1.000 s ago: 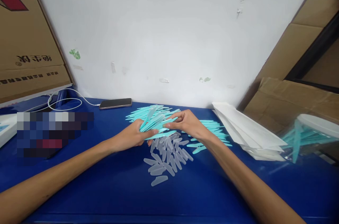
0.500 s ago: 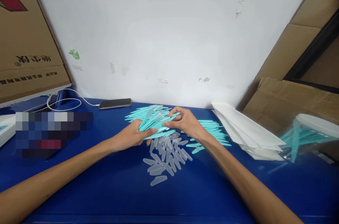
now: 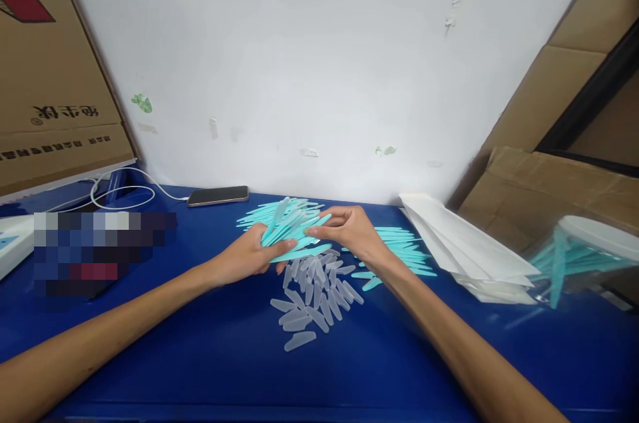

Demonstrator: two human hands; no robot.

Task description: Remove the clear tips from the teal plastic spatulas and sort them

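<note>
A fanned bunch of slim teal eyebrow razors (image 3: 288, 228) is gripped in my left hand (image 3: 245, 254), thumb across the top. My right hand (image 3: 348, 231) pinches the far end of one razor at the bunch's right side, between thumb and fingers. Just below both hands lies a loose pile of translucent blade caps (image 3: 319, 283) on the blue table (image 3: 214, 356). More teal razors (image 3: 254, 215) lie behind my left hand, and another spread of razors (image 3: 404, 251) sits to the right, partly covered by my right wrist.
A phone (image 3: 217, 196) with a white cable (image 3: 164, 190) rests near the wall. White envelopes (image 3: 464, 250) are stacked at the right, beside a clear tub (image 3: 594, 250) holding more teal sticks. Cardboard boxes (image 3: 54, 70) stand at both sides. A blurred patch (image 3: 94, 256) covers something at left.
My right hand's fingertips have shifted slightly left, and the razor end they pinch reaches less far right. My left hand keeps its hold on the bunch; the cap pile looks the same.
</note>
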